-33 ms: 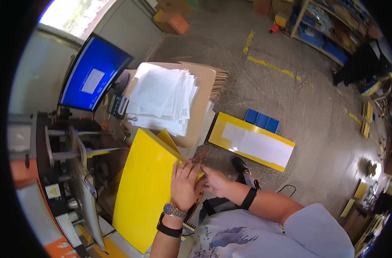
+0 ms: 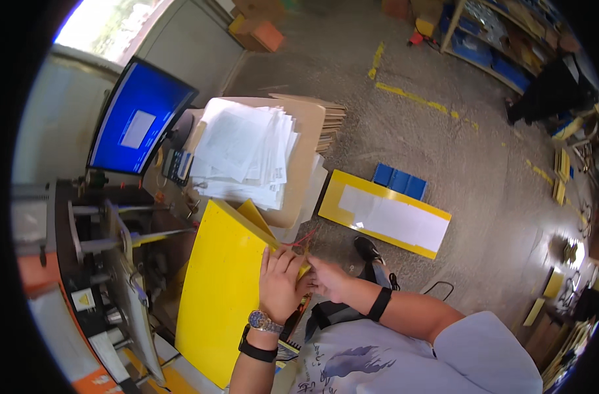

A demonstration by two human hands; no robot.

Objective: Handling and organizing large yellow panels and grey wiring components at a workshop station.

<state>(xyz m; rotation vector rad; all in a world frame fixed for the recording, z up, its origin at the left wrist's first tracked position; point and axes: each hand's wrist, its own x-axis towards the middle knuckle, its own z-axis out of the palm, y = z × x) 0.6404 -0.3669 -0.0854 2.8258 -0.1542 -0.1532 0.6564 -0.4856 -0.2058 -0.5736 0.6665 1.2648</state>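
Note:
A large yellow panel [image 2: 224, 289] with a folded edge leans up in front of me, its surface smooth and speckled with small marks. My left hand [image 2: 281, 279] lies over its right edge, back upward, fingers bent round the edge and thumb hidden. Close beside it, my right hand [image 2: 327, 277] is closed at the panel's corner, with the fingertips together. What sits between those fingertips is too small and hidden to name. Thin red wires [image 2: 305, 238] show just beyond both hands.
A stack of white papers [image 2: 237, 144] covers a tan tabletop [image 2: 306, 141] ahead. Beside it stand a blue-lit monitor [image 2: 138, 118] and a calculator [image 2: 177, 167]. A yellow-edged board [image 2: 385, 213] and blue bins [image 2: 399, 181] lie to the right. Machinery [image 2: 125, 262] stands left.
The whole view has shifted slightly. Both hands keep the same place at the panel's edge.

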